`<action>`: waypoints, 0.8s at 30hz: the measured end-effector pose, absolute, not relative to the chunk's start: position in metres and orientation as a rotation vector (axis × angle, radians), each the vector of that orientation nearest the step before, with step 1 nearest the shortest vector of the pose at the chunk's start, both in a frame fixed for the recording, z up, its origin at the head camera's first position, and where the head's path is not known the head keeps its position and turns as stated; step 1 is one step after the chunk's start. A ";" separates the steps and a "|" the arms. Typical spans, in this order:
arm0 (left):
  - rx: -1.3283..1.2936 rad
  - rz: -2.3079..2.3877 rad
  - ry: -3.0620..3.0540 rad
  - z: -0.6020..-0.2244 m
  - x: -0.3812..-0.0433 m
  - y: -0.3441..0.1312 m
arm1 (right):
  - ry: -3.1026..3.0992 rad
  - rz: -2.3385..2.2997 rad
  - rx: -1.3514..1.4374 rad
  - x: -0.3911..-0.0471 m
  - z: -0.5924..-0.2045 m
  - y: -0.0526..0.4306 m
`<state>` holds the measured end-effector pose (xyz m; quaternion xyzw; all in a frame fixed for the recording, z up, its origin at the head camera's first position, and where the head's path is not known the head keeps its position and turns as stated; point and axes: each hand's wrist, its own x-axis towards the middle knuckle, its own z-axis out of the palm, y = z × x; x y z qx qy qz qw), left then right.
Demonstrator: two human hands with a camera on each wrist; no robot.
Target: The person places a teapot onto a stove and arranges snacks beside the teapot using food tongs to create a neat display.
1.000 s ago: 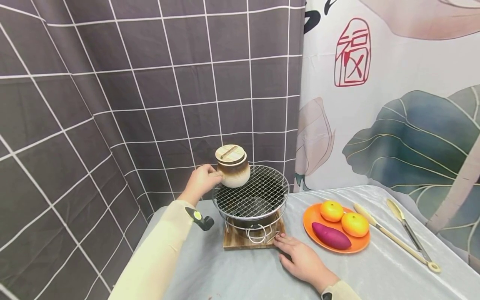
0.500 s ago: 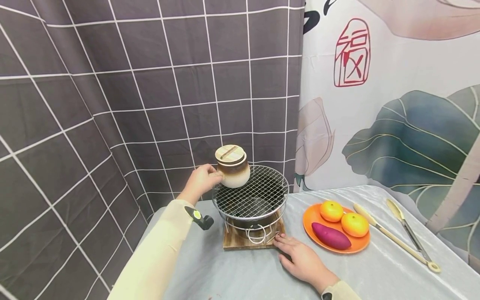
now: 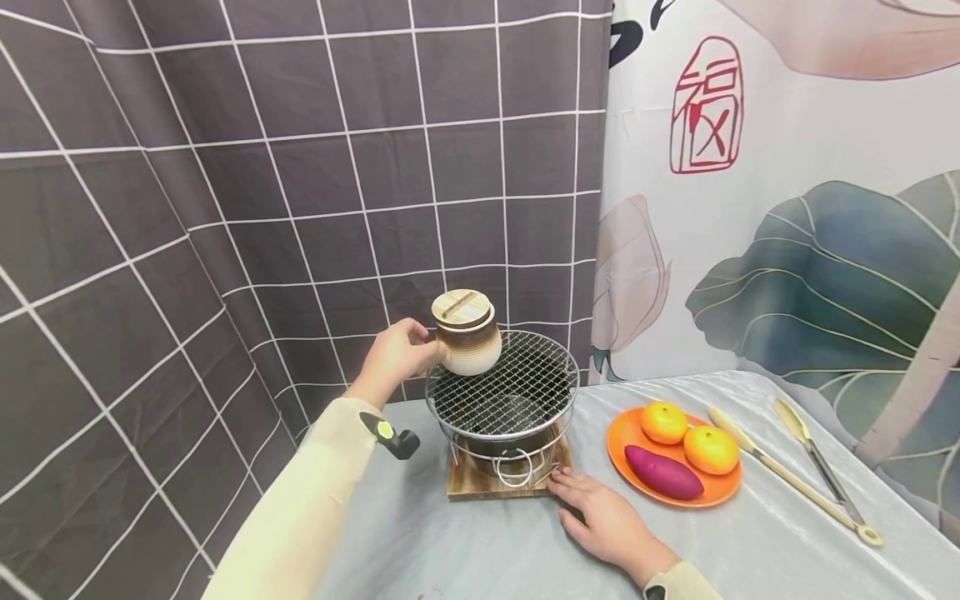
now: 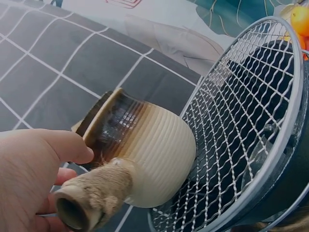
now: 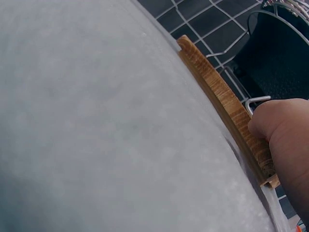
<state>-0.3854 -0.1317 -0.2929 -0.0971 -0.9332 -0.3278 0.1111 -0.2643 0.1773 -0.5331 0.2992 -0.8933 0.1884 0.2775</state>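
On the left portion of a round silver wire-mesh grate (image 3: 528,387), a squat ceramic pot (image 3: 474,356) with a ribbed cream body and glossy brown neck appeared to rest, its pale round wooden lid (image 3: 459,308) in place. The grate topped a dark, round metal brazier (image 5: 275,63) in a wire frame, which stood on a brown rectangular wooden board (image 3: 468,487) upon the tabletop (image 3: 450,550), covered in pale grey cloth. The left hand (image 3: 396,357) was at the pot's stubby, hollow, twine-bound handle (image 4: 99,191), its fingers relaxed beside it rather than wrapped about it (whether a fingertip bore on the neck could not be told). The right hand (image 3: 607,521) lay with fingers extended, touching the board's near right corner and grasping nothing.

Judged from this arrangement, the seating of the pot appeared done; clearing the left hand from the handle seemed to be what was left. At right, a round orange plate (image 3: 720,493) carried two orange mandarins (image 3: 711,450) and an elongated purple sweet potato (image 3: 663,472).

The pot sat near the grate's left rim, whereas bare mesh extended rightward and frontward. A dark grey, white-gridded curtain (image 3: 337,183) hung near the grate's far side, limiting movement rearward. A strip of tabletop separated board from plate; long cream-tipped tongs (image 3: 806,491) lay farther right.
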 end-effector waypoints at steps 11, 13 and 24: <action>-0.403 -0.787 -2.594 -0.287 -0.370 -0.139 | -2.408 0.514 0.805 -0.261 -0.529 0.177; -0.455 -0.776 -2.543 -0.289 -0.365 -0.141 | -2.415 0.518 0.808 -0.261 -0.528 0.177; -0.749 -0.650 -2.115 -0.328 -0.333 -0.148 | -2.423 0.518 0.804 -0.260 -0.527 0.176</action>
